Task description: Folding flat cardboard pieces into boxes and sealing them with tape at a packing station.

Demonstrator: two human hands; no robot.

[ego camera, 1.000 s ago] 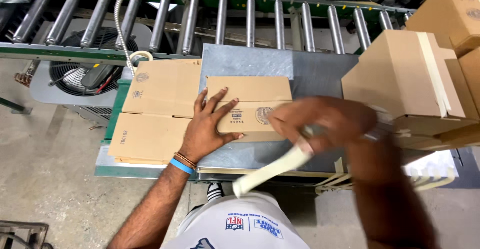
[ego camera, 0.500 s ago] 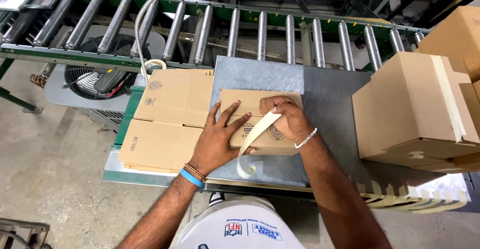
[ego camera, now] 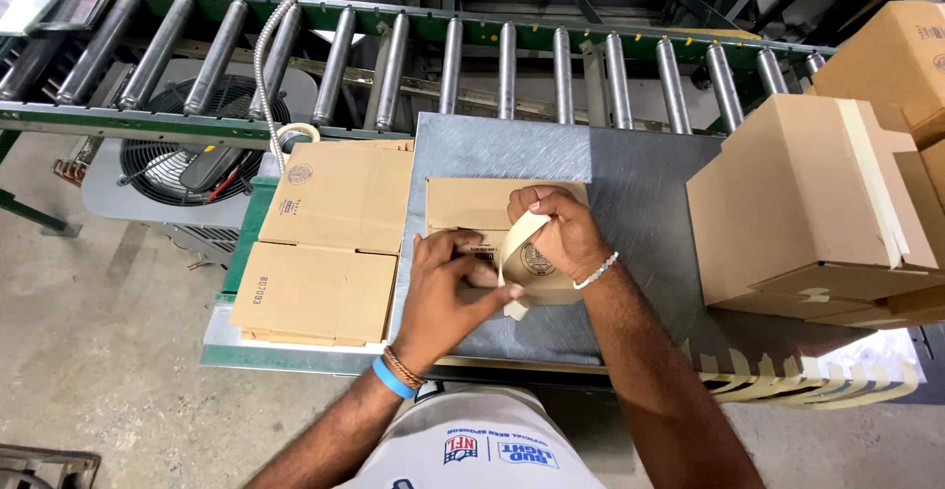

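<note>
- Left hand [ego camera: 448, 287]: fingers spread and pressed flat on the near half of the small carton [ego camera: 492, 218], thumb side touching the lower end of the tape strip [ego camera: 514, 253]. A second ago it lay splayed on the carton alone; now it has closed in against the other hand, so the two work together.
- Right hand [ego camera: 556, 238]: at 3 o'clock of the left hand, touching it, curled over the carton and pinching the tape strip, which arcs from its fingers down to the carton's near edge. A second ago it held the strip loose in the air in front of the bench; since then the strip has been brought onto the carton, so the taping is judged under way, not finished.
- Small carton: folded flat-topped, mid-bench on the metal plate [ego camera: 630, 184], at 12 o'clock of the body.
- Cut tape strips [ego camera: 787, 376]: a row hanging off the bench edge, 4 o'clock of the carton.
- Flat carton blanks [ego camera: 330, 243]: stacked at 9 o'clock, just beside the plate.
- Taped boxes [ego camera: 807, 204]: piled at 3 o'clock, well apart from the hands.
- Fan [ego camera: 187, 154]: 10 o'clock, below the rollers.
- Roller conveyor [ego camera: 453, 56]: 12 o'clock, farthest.
</note>
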